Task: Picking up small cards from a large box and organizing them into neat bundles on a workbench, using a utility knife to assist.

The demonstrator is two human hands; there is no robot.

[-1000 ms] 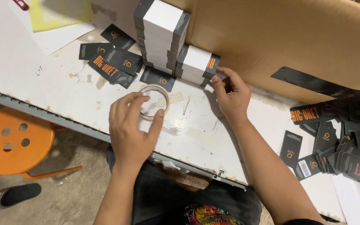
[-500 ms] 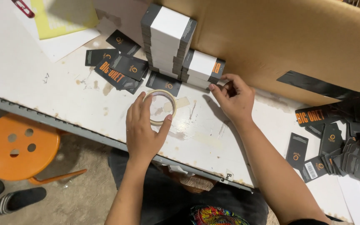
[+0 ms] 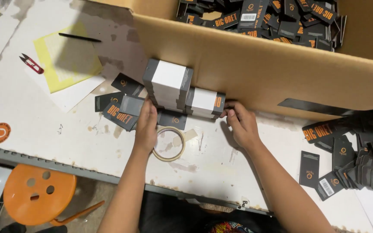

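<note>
A worn white tabletop [image 3: 57,129] is seen from above, its metal front edge running along the near side. Most of the far edge is taken up by a large open cardboard carton [image 3: 255,64], inside which a heap of black tags with orange print [image 3: 277,17] is kept; the carton's near wall serves as a backstop for what is being gathered.

Against that wall, near the middle of the tabletop, a taller bundle of tags [image 3: 168,88] and a shorter bundle [image 3: 204,102] are set touching, side by side, white faces up and dark edges outward, apparently so that they can be squared into one block. The left hand [image 3: 146,125] is laid with fingers extended against the near left side of the taller bundle; it presses rather than grips. The right hand [image 3: 241,123] is partly curled, its fingertips placed on the right end of the shorter bundle, so the two stacks are squeezed between both hands and kept from fanning out.

More loose tags [image 3: 350,159] are scattered over the right end of the tabletop, and a few flat ones [image 3: 116,108] lie just left of the bundles, partly under them.

A roll of pale tape [image 3: 169,144] lies flat just beside the left wrist, within easy reach. A yellow sheet [image 3: 63,58] on white paper lies toward the far left corner, with a black pen [image 3: 79,38] on it and small red snips [image 3: 32,64] at its edge. An orange stool [image 3: 37,198] stands below the front edge.
</note>
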